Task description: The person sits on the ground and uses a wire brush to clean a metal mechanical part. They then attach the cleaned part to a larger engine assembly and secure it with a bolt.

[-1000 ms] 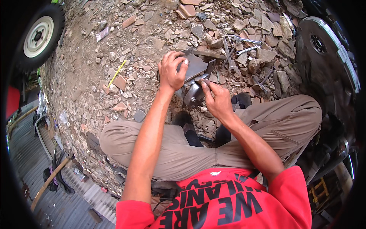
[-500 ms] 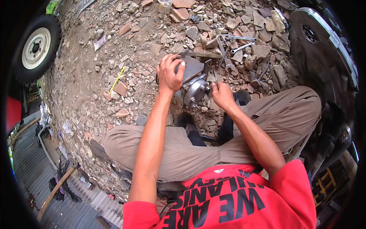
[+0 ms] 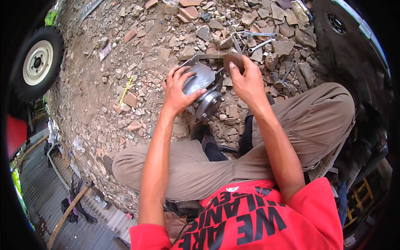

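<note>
A metal wheel hub assembly (image 3: pixel 208 106) with a round flange and protruding studs stands on the rubble in front of my feet. Its upper side carries a flat grey plate (image 3: pixel 202 79). My left hand (image 3: pixel 179 91) grips the assembly from the left, fingers spread over the plate's edge and thumb near the hub. At the far right corner, my right hand (image 3: pixel 249 83) pinches a thin brown sheet (image 3: pixel 233 61), possibly sandpaper, between thumb and fingers. Behind the plate a flat bar (image 3: pixel 203 56) lies crosswise. The assembly's underside is hidden.
Wrenches (image 3: pixel 261 45) lie on broken tile and stone at the far right, with another metal tool (image 3: pixel 284 79) nearer. A yellow strip (image 3: pixel 126 91) lies on the left. A tyred wheel (image 3: pixel 38 62) stands at far left; dark vehicle parts (image 3: pixel 333 54) stand at right.
My right hand has moved up and away from beside the hub studs to the plate's far right corner, where the brown sheet now shows. The assembly has tilted or turned slightly under my left hand.
</note>
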The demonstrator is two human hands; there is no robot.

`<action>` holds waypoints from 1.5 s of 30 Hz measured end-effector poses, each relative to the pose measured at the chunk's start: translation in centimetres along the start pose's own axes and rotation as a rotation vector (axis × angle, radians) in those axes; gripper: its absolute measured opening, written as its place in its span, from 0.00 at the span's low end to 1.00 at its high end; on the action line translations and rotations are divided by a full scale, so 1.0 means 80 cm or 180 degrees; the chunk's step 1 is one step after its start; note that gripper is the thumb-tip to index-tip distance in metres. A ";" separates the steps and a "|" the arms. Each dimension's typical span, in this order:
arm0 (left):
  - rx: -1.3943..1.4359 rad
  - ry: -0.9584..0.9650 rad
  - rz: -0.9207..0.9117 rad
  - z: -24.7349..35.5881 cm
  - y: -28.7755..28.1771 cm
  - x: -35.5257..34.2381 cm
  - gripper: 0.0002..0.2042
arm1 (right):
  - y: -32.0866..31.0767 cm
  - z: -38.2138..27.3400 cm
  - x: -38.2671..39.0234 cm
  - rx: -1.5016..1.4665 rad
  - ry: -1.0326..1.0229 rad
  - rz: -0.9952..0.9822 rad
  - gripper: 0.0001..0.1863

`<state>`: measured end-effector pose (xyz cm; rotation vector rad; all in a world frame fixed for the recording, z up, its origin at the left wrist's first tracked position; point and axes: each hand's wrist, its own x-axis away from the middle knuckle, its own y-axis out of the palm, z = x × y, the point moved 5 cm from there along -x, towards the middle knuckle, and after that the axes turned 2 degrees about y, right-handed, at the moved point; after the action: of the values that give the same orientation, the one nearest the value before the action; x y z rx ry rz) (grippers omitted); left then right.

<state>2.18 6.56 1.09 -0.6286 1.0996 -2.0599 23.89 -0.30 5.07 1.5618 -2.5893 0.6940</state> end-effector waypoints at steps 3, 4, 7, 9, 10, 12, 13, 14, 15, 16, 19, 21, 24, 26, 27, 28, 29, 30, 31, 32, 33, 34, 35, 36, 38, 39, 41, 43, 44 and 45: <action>-0.0029 0.0095 -0.0025 0.003 0.000 0.030 0.35 | 0.000 -0.017 0.004 -0.0168 -0.0145 0.0129 0.12; -0.0041 0.0084 0.0016 0.004 -0.001 0.039 0.34 | 0.002 -0.023 0.006 -0.0221 -0.0148 0.0161 0.12; 0.0021 0.0109 0.0114 0.010 -0.002 0.054 0.33 | 0.012 -0.037 0.016 -0.0329 -0.0225 0.0262 0.12; 0.0041 0.0089 0.0159 0.007 -0.002 0.053 0.32 | 0.017 -0.044 0.019 -0.0424 -0.0065 0.0236 0.12; 0.0061 0.0074 0.0189 0.007 -0.002 0.051 0.32 | 0.018 -0.045 0.020 -0.0459 0.0011 0.0218 0.12; 0.0097 0.0076 0.0195 0.008 -0.002 0.049 0.32 | 0.017 -0.037 0.013 -0.0639 -0.0079 0.0284 0.13; 0.0100 0.0060 0.0204 0.007 -0.003 0.050 0.32 | 0.014 -0.034 0.010 -0.0884 -0.0026 0.0157 0.13; 0.0087 0.0099 0.0233 0.006 -0.003 0.051 0.32 | 0.012 -0.031 0.008 -0.1127 0.0028 0.0028 0.13; 0.0075 0.0137 0.0263 0.004 -0.001 0.051 0.33 | 0.011 -0.020 0.005 -0.1530 0.0196 0.0055 0.13; 0.0056 0.0171 0.0288 0.004 -0.001 0.051 0.34 | 0.002 -0.026 0.007 -0.1491 0.0410 -0.0020 0.12; 0.0245 0.0244 0.0397 0.005 -0.003 0.054 0.37 | -0.006 -0.012 0.005 -0.1030 0.0546 -0.0076 0.14; 0.0440 0.0042 0.0612 0.000 -0.004 0.061 0.36 | -0.010 0.002 0.010 -0.0418 0.0772 -0.0209 0.14; 0.0251 -0.0226 0.1132 0.001 -0.004 0.053 0.32 | -0.007 0.017 0.035 0.0937 0.0127 -0.0247 0.16; 0.0172 -0.0419 0.1345 0.017 -0.021 0.032 0.30 | 0.008 0.033 0.063 0.1728 -0.0313 -0.0425 0.12; 0.0058 -0.0478 0.1184 0.025 -0.026 0.017 0.30 | 0.014 0.045 0.076 0.1780 -0.0430 -0.0479 0.12; 0.0033 -0.0643 0.0941 0.021 -0.026 0.012 0.30 | 0.027 0.057 0.089 0.1810 -0.0580 -0.0575 0.13; 0.0023 -0.0787 0.0693 0.017 -0.023 0.006 0.30 | 0.036 0.061 0.098 0.1725 -0.0713 -0.0601 0.13; 0.0014 -0.0934 0.0446 0.013 -0.022 0.002 0.31 | 0.043 0.066 0.103 0.1766 -0.0784 -0.0624 0.13; 0.0151 -0.1139 0.0144 0.013 -0.022 0.000 0.32 | 0.051 0.063 0.107 0.1805 -0.0842 -0.0636 0.14; -0.0001 -0.1085 0.0092 0.019 -0.028 0.000 0.32 | 0.057 0.060 0.109 0.1843 -0.0902 -0.0650 0.14; -0.0154 -0.1034 0.0041 0.025 -0.036 0.000 0.32 | 0.064 0.059 0.112 0.2037 -0.0912 -0.0780 0.12; -0.0313 -0.0992 -0.0005 0.032 -0.048 0.001 0.32 | 0.071 0.059 0.114 0.2119 -0.0927 -0.0908 0.11; -0.0238 -0.0996 -0.0120 0.043 -0.062 0.002 0.31 | 0.076 0.062 0.117 0.2216 -0.0920 -0.1015 0.11; -0.0131 -0.0801 -0.0161 0.054 -0.078 0.000 0.31 | 0.081 0.066 0.121 0.2313 -0.0913 -0.1123 0.10; 0.0071 -0.0467 -0.0206 0.066 -0.112 0.005 0.30 | 0.091 0.059 0.130 0.2358 -0.1120 -0.1093 0.10; -0.0046 -0.0315 -0.0051 0.073 -0.129 0.010 0.29 | 0.095 0.052 0.136 0.2488 -0.1125 -0.1171 0.11; -0.0026 -0.0035 0.0318 0.092 -0.168 0.014 0.30 | 0.106 0.040 0.144 0.2654 -0.1238 -0.1251 0.14; 0.0027 0.0121 0.0552 0.106 -0.202 0.017 0.30 | 0.112 0.042 0.142 0.2973 -0.1169 -0.1269 0.15; 0.0085 0.0158 0.0595 0.112 -0.217 0.018 0.30 | 0.112 0.046 0.142 0.3135 -0.1118 -0.1268 0.15; 0.0142 0.0197 0.0636 0.117 -0.228 0.020 0.31 | 0.109 0.068 0.131 0.2951 -0.0600 -0.1639 0.16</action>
<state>1.07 7.69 21.58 -0.4174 1.1019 -1.9366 12.36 -7.69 -0.17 2.4561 -1.8305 1.8843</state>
